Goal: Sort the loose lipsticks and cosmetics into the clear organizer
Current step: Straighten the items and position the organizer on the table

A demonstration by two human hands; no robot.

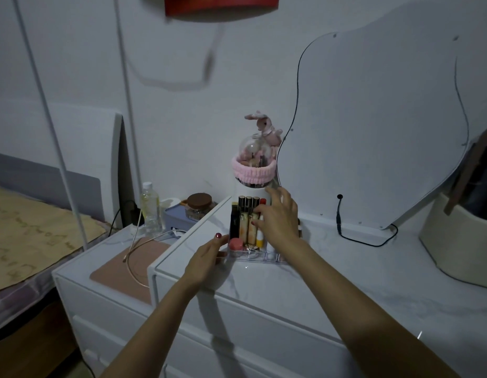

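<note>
The clear organizer (253, 258) stands on the white marble-look dresser top (346, 274), near the wall. Several gold and black lipstick tubes (249, 211) stand upright in its back slots, and a pink round-capped item (236, 243) sits in its front left. A white and yellow tube (260, 236) stands beside them. My left hand (209, 255) grips the organizer's left front corner. My right hand (280, 216) reaches over the organizer's right side with fingers spread on the tubes; whether it holds one is hidden.
A domed cosmetics holder with a pink band and plush rabbit (256, 162) stands behind the organizer. A wavy mirror (378, 126) leans on the wall with a black cable (354, 236). A cream basket (460, 236) sits right. A lower nightstand holds a bottle (150, 208), jar (199, 208) and pink mat (127, 266).
</note>
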